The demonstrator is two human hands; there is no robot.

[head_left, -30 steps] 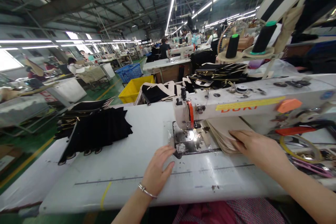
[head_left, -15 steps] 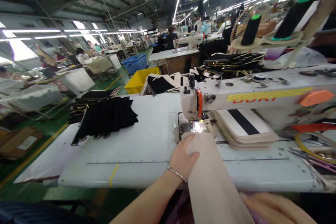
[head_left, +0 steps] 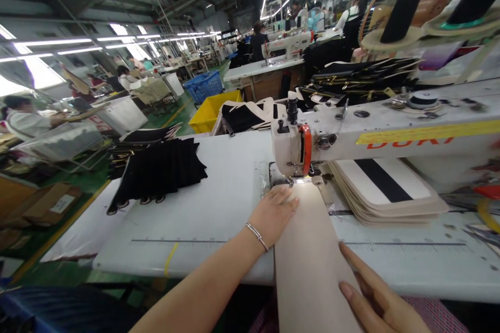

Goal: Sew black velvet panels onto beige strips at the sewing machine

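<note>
A long beige panel (head_left: 308,250) lies on the white sewing table, its far end under the needle area of the sewing machine (head_left: 291,148). My left hand (head_left: 273,213) rests flat on the panel's left side near the needle, fingers spread a little. At the panel's right edge, nearer my body, my right hand (head_left: 371,291) has the panel between its thumb and fingers. Right of the needle, under the machine arm, sits a stack of beige panels with a dark stripe (head_left: 385,182).
Black fabric pieces (head_left: 160,169) are piled on the table's left part. Behind the table stand a yellow bin (head_left: 213,109) and a blue basket (head_left: 203,86). Thread cones (head_left: 402,13) rise at the upper right. Other people sit at distant tables.
The panel's far end has moved forward under the needle area. My right hand has come up to the panel's right edge. My left hand lies flatter, and the view has shifted slightly.
</note>
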